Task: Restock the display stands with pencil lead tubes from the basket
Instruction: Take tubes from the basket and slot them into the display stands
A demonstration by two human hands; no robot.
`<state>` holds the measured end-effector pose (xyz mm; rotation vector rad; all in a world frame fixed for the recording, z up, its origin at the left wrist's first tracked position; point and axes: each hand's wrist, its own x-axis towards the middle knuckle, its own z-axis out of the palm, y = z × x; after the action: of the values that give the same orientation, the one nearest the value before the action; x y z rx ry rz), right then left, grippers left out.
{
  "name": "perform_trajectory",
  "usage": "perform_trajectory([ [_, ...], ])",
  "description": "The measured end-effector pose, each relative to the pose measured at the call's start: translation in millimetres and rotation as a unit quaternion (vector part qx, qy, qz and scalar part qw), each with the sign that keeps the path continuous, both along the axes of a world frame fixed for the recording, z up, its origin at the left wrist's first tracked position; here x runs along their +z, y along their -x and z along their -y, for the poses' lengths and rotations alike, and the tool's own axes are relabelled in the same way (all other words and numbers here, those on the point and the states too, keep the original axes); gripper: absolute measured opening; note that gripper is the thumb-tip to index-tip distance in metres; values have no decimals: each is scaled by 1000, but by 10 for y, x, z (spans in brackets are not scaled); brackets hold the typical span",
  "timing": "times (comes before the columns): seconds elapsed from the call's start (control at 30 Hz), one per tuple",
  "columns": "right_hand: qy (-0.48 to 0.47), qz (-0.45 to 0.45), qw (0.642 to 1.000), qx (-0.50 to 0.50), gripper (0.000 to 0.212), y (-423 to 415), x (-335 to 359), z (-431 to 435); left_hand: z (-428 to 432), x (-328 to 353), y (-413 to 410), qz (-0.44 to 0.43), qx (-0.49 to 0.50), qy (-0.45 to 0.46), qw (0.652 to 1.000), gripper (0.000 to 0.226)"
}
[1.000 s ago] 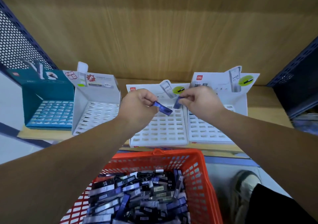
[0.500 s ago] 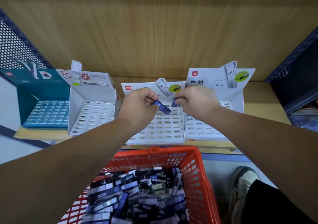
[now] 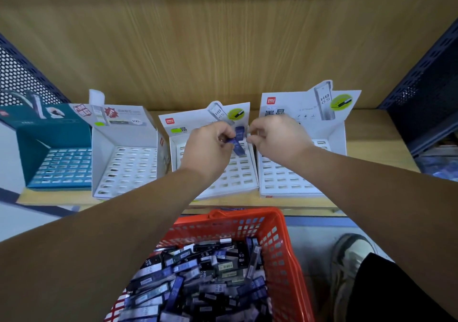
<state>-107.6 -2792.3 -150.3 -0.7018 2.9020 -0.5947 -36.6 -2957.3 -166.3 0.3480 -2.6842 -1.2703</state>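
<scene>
My left hand (image 3: 210, 148) pinches a blue pencil lead tube (image 3: 229, 141) over the third display stand (image 3: 223, 188), a white tray of slots. A second blue tube (image 3: 240, 136) stands nearly upright just to the right, its lower end at the tray's back rows. My right hand (image 3: 275, 139) has curled fingers, and its fingertips meet this tube's upper right edge. The orange basket (image 3: 285, 247) below holds several blue, black and grey tubes (image 3: 198, 279). A fourth white stand (image 3: 292, 185) lies under my right wrist.
A teal stand (image 3: 57, 163) and another white stand (image 3: 124, 168) sit to the left on the wooden shelf (image 3: 371, 138). Dark perforated metal panels (image 3: 426, 93) flank both sides. A shoe (image 3: 352, 259) is on the floor right of the basket.
Both hands have moved further back over the third stand. The tube at my right fingertips has turned from slanted to nearly upright, with its lower end down at the tray.
</scene>
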Motion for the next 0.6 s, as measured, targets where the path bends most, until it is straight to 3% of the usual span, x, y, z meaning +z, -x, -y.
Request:
perform_trajectory([
  [0.13,-48,-25,998,-29,36,10,-38,-99,-13,-22,53,-25,16,-5,1000,26],
  [0.27,-73,69,989,-107,56,-81,-115,-102,-6,-56,81,-11,17,7,1000,24],
  [0.43,-39,187,971,-142,57,-152,-263,-132,7,-54,115,-9,6,8,1000,20],
  [0.6,-69,162,976,-131,56,-181,-308,-118,56,-55,71,-23,-47,78,996,18],
])
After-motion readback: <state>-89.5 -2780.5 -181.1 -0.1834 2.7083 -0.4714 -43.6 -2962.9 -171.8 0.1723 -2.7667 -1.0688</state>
